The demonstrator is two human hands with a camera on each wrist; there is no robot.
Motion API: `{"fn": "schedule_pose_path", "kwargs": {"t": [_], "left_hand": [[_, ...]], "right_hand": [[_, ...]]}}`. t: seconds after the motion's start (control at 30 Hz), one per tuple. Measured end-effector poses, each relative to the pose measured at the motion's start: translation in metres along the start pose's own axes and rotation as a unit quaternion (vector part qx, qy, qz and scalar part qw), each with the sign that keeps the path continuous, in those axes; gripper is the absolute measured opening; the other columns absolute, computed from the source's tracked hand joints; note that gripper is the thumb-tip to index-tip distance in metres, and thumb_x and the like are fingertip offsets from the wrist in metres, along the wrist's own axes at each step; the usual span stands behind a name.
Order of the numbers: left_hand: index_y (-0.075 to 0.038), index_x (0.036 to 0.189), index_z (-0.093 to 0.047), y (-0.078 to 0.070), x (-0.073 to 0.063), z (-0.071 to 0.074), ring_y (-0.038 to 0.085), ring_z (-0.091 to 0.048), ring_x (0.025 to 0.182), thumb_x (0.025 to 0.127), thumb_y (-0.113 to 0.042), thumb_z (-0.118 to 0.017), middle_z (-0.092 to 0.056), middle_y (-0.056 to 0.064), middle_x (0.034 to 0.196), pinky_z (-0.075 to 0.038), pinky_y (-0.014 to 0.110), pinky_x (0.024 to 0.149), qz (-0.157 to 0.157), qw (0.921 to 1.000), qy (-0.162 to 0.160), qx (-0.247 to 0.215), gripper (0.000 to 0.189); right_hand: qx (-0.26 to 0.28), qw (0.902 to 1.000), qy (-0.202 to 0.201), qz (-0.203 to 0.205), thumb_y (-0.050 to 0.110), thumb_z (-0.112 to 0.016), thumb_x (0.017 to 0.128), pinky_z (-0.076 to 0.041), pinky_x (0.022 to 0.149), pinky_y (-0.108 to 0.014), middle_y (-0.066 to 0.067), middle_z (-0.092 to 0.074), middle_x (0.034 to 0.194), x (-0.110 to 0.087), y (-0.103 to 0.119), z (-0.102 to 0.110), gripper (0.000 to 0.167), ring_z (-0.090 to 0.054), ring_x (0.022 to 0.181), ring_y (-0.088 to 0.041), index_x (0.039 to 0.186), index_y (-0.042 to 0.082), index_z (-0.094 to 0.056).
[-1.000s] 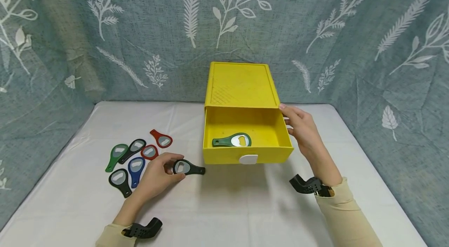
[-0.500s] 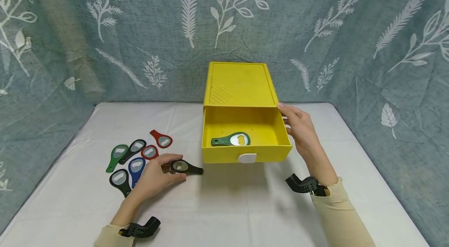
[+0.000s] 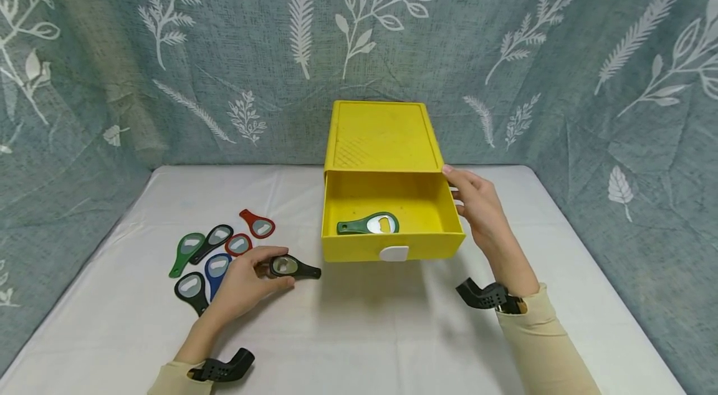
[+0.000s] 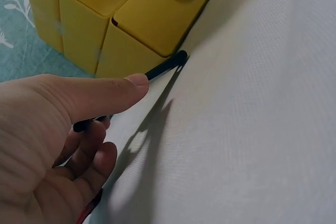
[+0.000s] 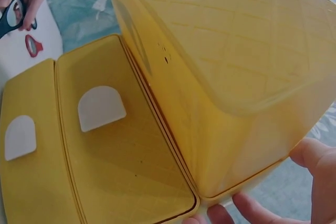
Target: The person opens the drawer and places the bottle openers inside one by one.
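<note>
My left hand (image 3: 247, 280) pinches the round head of a black bottle opener (image 3: 303, 270) between thumb and fingers, left of the yellow drawer unit. Its handle points right in the head view. Seen from the left wrist, the black opener (image 4: 167, 65) is nearly edge-on above its shadow. My right hand (image 3: 481, 208) holds the right side of the drawer unit (image 3: 387, 133), thumb at the top front corner and bent fingers against the side. The pulled-out top drawer (image 3: 423, 245) has a white knob and contains a green bottle opener (image 3: 353, 227).
Several more openers lie on the white tablecloth (image 3: 359, 339) at left: a green one (image 3: 182, 255), a blue one (image 3: 215, 267), red ones and black ones. Lower drawers (image 5: 121, 156) are pushed in. A leaf-patterned curtain (image 3: 252, 40) hangs behind.
My left hand and the black opener have shifted slightly left, and the opener's head has tilted a little. My right hand keeps its place on the drawer unit.
</note>
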State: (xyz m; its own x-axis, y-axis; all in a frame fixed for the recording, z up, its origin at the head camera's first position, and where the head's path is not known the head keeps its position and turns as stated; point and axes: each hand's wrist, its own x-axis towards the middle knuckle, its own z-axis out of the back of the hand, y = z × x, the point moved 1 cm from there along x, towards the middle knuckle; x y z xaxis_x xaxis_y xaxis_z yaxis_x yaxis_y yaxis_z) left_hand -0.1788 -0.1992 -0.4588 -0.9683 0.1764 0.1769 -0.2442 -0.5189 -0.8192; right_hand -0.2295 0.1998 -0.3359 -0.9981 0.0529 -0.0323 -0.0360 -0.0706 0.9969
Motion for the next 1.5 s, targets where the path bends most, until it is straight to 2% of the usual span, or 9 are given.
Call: {"fn": "schedule_pose_path", "kwargs": {"t": [0.27, 0.57, 0.7, 0.87, 0.93, 1.1, 1.17, 1.27, 1.5], "left_hand": [[-0.006, 0.121, -0.069, -0.001, -0.002, 0.002, 0.02, -0.059, 0.08, 0.07, -0.017, -0.091, -0.065, 0.004, 0.101, -0.049, 0.024, 0.067, -0.002, 0.9993, -0.037, 0.003, 0.056], [-0.005, 0.123, -0.067, 0.0, -0.001, 0.004, 0.014, -0.065, 0.084, 0.074, -0.021, -0.089, -0.069, 0.007, 0.095, -0.049, 0.016, 0.071, 0.058, 0.9946, -0.082, -0.026, 0.056], [-0.006, 0.125, -0.067, 0.001, -0.001, 0.007, 0.012, -0.063, 0.086, 0.075, -0.027, -0.089, -0.067, 0.008, 0.097, -0.048, 0.014, 0.072, 0.081, 0.9911, -0.1, -0.035, 0.058], [-0.007, 0.126, -0.066, -0.002, -0.003, 0.012, 0.009, -0.062, 0.086, 0.076, -0.028, -0.088, -0.065, 0.008, 0.099, -0.048, 0.015, 0.072, 0.101, 0.9861, -0.119, -0.056, 0.059], [-0.008, 0.128, -0.066, -0.009, -0.005, 0.016, 0.007, -0.06, 0.079, 0.076, -0.03, -0.088, -0.065, 0.007, 0.093, -0.047, 0.016, 0.066, 0.116, 0.9816, -0.132, -0.075, 0.06], [-0.009, 0.131, -0.063, -0.035, -0.006, 0.029, 0.005, -0.061, 0.077, 0.076, -0.031, -0.087, -0.067, 0.002, 0.089, -0.048, 0.018, 0.061, 0.138, 0.9687, -0.17, -0.116, 0.064], [-0.009, 0.131, -0.063, -0.047, -0.005, 0.033, 0.005, -0.064, 0.086, 0.077, -0.03, -0.087, -0.069, 0.0, 0.096, -0.05, 0.017, 0.065, 0.133, 0.9659, -0.185, -0.124, 0.063], [-0.01, 0.131, -0.064, -0.067, -0.005, 0.039, 0.005, -0.065, 0.088, 0.078, -0.028, -0.086, -0.07, 0.0, 0.099, -0.049, 0.015, 0.067, 0.121, 0.9625, -0.203, -0.133, 0.06], [-0.008, 0.125, -0.067, -0.114, 0.0, 0.042, 0.015, -0.067, 0.085, 0.074, -0.011, -0.089, -0.068, 0.01, 0.096, -0.053, 0.019, 0.074, 0.059, 0.9449, -0.232, -0.224, 0.056]], "right_hand": [[-0.017, 0.9997, 0.018, 0.004, 0.049, -0.063, 0.094, -0.052, 0.082, -0.031, -0.013, -0.052, 0.128, 0.0, 0.004, 0.002, 0.064, -0.054, 0.106, -0.028, 0.135, 0.0, -0.054], [-0.077, 0.9955, 0.053, 0.011, 0.045, -0.065, 0.094, -0.044, 0.097, -0.048, -0.01, -0.05, 0.139, 0.008, 0.022, 0.005, 0.065, -0.05, 0.119, -0.029, 0.145, 0.006, -0.048], [-0.1, 0.9929, 0.063, 0.01, 0.047, -0.068, 0.091, -0.043, 0.096, -0.05, -0.009, -0.051, 0.139, 0.015, 0.026, 0.005, 0.07, -0.048, 0.12, -0.028, 0.147, 0.01, -0.047], [-0.099, 0.9933, 0.059, 0.004, 0.045, -0.068, 0.091, -0.044, 0.091, -0.048, -0.008, -0.053, 0.136, 0.016, 0.024, 0.002, 0.067, -0.049, 0.118, -0.028, 0.146, 0.012, -0.048], [-0.097, 0.9939, 0.052, 0.009, 0.044, -0.068, 0.092, -0.044, 0.089, -0.047, -0.008, -0.055, 0.134, 0.015, 0.023, -0.001, 0.065, -0.05, 0.116, -0.028, 0.145, 0.012, -0.05], [-0.084, 0.9959, 0.032, 0.013, 0.043, -0.07, 0.09, -0.046, 0.09, -0.046, -0.007, -0.056, 0.133, 0.013, 0.022, -0.003, 0.063, -0.052, 0.114, -0.026, 0.143, 0.012, -0.053], [-0.077, 0.9966, 0.026, 0.011, 0.044, -0.071, 0.09, -0.045, 0.091, -0.047, -0.007, -0.055, 0.134, 0.013, 0.021, -0.002, 0.064, -0.052, 0.113, -0.026, 0.143, 0.013, -0.054], [-0.068, 0.9975, 0.02, 0.007, 0.044, -0.071, 0.089, -0.044, 0.093, -0.048, -0.007, -0.055, 0.135, 0.012, 0.02, -0.001, 0.064, -0.051, 0.114, -0.026, 0.143, 0.014, -0.054], [-0.049, 0.9986, 0.015, 0.009, 0.045, -0.071, 0.09, -0.038, 0.101, -0.052, -0.007, -0.053, 0.138, 0.012, 0.015, -0.003, 0.066, -0.05, 0.115, -0.026, 0.145, 0.013, -0.051]]}}
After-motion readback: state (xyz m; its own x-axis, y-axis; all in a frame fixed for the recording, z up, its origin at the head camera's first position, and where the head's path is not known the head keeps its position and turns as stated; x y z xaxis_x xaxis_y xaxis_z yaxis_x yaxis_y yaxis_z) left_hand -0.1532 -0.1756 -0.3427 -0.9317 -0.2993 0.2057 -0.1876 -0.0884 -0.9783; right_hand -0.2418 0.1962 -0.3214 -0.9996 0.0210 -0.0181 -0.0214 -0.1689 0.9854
